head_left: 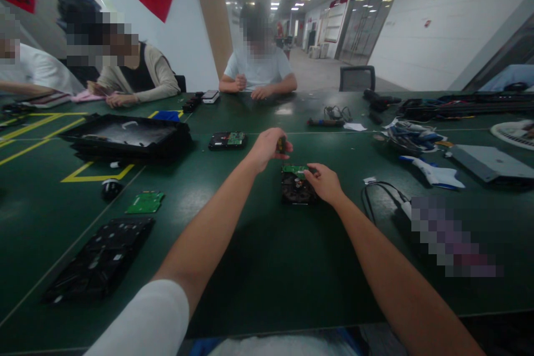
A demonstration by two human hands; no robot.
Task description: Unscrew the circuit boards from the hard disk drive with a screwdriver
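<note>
Here, the green table (267, 267) carried a hard drive (297, 189) lying flat near its middle, probably dense, stiff and best gripped by its bare metal sides. On its far end sat a thin green circuit board (294, 169), likely fragile; the right hand (324, 182) pinched its edge. The left hand (269, 147) hovered just above, closed round a small dark tool (282, 144).

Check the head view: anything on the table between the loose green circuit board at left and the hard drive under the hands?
Nothing: bare green table between the loose circuit board and the hard drive; only the left forearm crosses above it.
</note>
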